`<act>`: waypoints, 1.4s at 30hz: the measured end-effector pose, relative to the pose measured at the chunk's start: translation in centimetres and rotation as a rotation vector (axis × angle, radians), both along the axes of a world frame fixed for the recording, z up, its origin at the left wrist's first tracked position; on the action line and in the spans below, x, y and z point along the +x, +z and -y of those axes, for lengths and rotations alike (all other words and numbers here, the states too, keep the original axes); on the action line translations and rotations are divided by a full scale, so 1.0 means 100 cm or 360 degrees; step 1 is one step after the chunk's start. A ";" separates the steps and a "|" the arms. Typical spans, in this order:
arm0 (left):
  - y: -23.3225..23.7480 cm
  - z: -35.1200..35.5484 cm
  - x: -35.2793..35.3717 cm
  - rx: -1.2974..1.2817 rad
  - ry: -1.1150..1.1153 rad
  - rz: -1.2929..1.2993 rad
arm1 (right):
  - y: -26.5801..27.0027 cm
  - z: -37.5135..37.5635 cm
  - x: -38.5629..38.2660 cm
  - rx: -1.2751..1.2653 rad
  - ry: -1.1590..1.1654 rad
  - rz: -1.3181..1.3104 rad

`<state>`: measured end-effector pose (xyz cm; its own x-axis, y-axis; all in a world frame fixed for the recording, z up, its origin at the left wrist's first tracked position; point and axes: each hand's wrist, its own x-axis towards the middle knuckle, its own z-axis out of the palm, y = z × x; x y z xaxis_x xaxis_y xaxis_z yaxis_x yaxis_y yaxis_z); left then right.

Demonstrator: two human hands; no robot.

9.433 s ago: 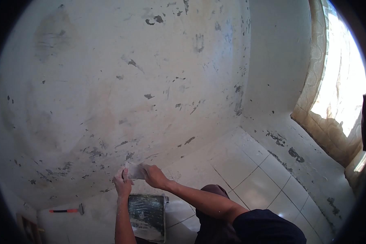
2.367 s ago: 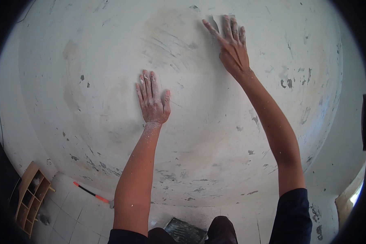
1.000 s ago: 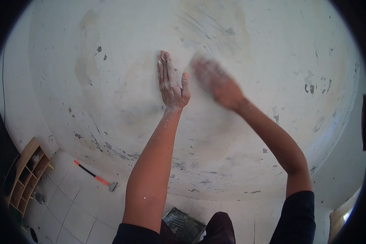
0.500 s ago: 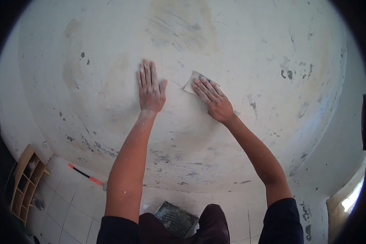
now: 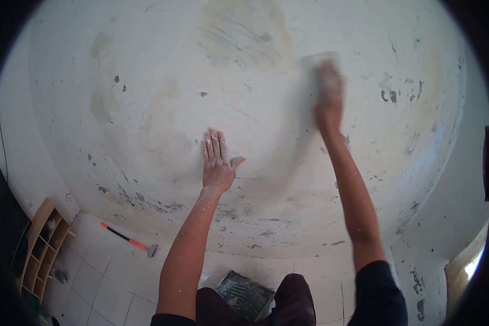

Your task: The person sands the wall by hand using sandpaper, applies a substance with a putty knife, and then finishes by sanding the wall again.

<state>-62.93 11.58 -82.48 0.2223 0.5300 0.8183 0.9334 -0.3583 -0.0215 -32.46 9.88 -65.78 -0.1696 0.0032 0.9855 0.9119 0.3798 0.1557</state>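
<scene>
My left hand (image 5: 218,163) lies flat against the pale, patchy wall (image 5: 266,130), fingers pointing up and dusted white, with nothing in it. Higher and to the right, my right hand (image 5: 329,95) is smeared by motion. Its fingers press a thin light sheet (image 5: 321,56), whose edge shows above the fingertips. The wall around both hands has grey chips, scratches and brownish stains.
An orange-and-black scraper (image 5: 126,238) lies on the tiled floor (image 5: 111,288). A dark green tray (image 5: 244,295) sits between the knees. At the left are a wooden shelf unit (image 5: 44,247) and a dark flat panel (image 5: 4,217).
My right hand has swept up and to the right with the sheet. My left hand has slid down and slightly right on the wall. The scraper's blade now shows.
</scene>
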 end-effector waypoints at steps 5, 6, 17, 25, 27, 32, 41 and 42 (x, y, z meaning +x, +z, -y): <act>-0.003 -0.006 0.001 -0.0032 -0.0077 0.0012 | -0.065 -0.033 -0.090 -0.0218 0.0152 0.0588; -0.002 -0.007 0.001 -0.0056 -0.0085 0.0016 | -0.058 -0.026 -0.082 -0.0221 0.0139 0.0587; -0.002 -0.016 -0.002 -0.0359 -0.0138 0.0019 | -0.040 -0.040 -0.124 -0.0260 0.0181 0.0631; 0.015 -0.006 -0.007 -0.0649 -0.0064 -0.0009 | -0.077 -0.001 -0.041 -0.0189 -0.0026 0.0366; 0.016 -0.005 -0.003 -0.0633 -0.0091 -0.0007 | -0.087 -0.010 -0.061 -0.0347 0.0042 0.0765; 0.023 0.003 -0.003 -0.0756 0.0026 -0.0048 | 0.043 -0.030 -0.141 -0.0111 -0.0337 0.1152; 0.017 -0.002 -0.004 -0.0658 -0.0079 -0.0035 | -0.014 -0.029 -0.144 -0.0328 -0.0046 0.1326; 0.016 -0.004 -0.005 -0.0658 -0.0073 -0.0027 | 0.002 -0.034 -0.160 -0.0324 -0.0040 0.1333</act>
